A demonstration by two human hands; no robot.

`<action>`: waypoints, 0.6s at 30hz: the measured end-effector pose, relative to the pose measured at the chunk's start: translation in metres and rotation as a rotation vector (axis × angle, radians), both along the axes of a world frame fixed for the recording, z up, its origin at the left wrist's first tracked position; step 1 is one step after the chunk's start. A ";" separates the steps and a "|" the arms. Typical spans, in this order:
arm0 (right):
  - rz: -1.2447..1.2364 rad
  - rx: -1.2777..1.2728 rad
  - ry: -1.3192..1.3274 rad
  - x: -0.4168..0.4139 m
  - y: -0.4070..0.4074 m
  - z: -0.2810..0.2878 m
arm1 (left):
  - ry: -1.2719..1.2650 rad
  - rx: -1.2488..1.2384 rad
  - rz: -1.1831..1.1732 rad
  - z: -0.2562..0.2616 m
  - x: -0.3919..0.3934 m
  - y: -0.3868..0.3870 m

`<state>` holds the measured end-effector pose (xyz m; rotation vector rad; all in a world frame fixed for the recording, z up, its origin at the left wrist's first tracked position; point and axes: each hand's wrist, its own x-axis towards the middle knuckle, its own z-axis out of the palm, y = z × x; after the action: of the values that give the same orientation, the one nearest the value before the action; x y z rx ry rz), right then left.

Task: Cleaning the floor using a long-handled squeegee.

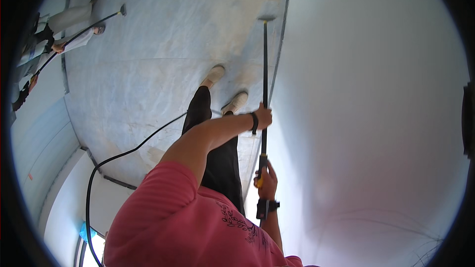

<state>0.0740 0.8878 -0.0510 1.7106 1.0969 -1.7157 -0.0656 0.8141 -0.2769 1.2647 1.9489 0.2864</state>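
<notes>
My left hand (264,116) is closed around the middle of a long black pole (265,70). Lower down, my right hand (268,181) grips the pole's thicker black and yellow handle. At the far end, past a yellow collar, a wide, flat dark head (266,18) rests on the floor close to the wall's base; whether it is a scraper or a brush cannot be made out. Both my wrists bear black bands. My shoes (235,102) stand on the floor left of the pole.
A pale, stained floor (148,63) meets a white wall (363,100) just right of the pole. From the lower left, a black hose or cable (122,153) curves behind my legs. At far left, a person (55,40) holds a similar pole (83,32). A blue bag-like thing (87,232) is lower left.
</notes>
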 end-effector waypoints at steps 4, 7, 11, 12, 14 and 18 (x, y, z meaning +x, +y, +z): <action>0.002 0.003 -0.124 0.101 0.011 0.071 | -0.112 0.080 -0.005 0.058 0.123 0.006; -0.021 -0.013 -0.116 0.141 0.017 0.097 | -0.174 0.105 -0.004 0.077 0.166 0.012; -0.011 0.056 -0.042 0.114 0.018 0.045 | -0.064 0.081 -0.014 0.041 0.118 0.025; -0.012 0.054 0.021 0.096 0.019 0.025 | -0.038 0.077 -0.015 0.027 0.090 0.030; 0.082 -0.005 0.048 0.055 0.002 -0.016 | 0.084 0.000 0.035 -0.024 0.054 0.003; -0.032 -0.025 0.108 0.022 -0.014 -0.018 | 0.084 0.019 -0.070 -0.011 0.013 -0.004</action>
<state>0.0964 0.8740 -0.0686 1.6453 1.0959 -1.8530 -0.0525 0.8098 -0.2877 1.3740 1.9716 0.2206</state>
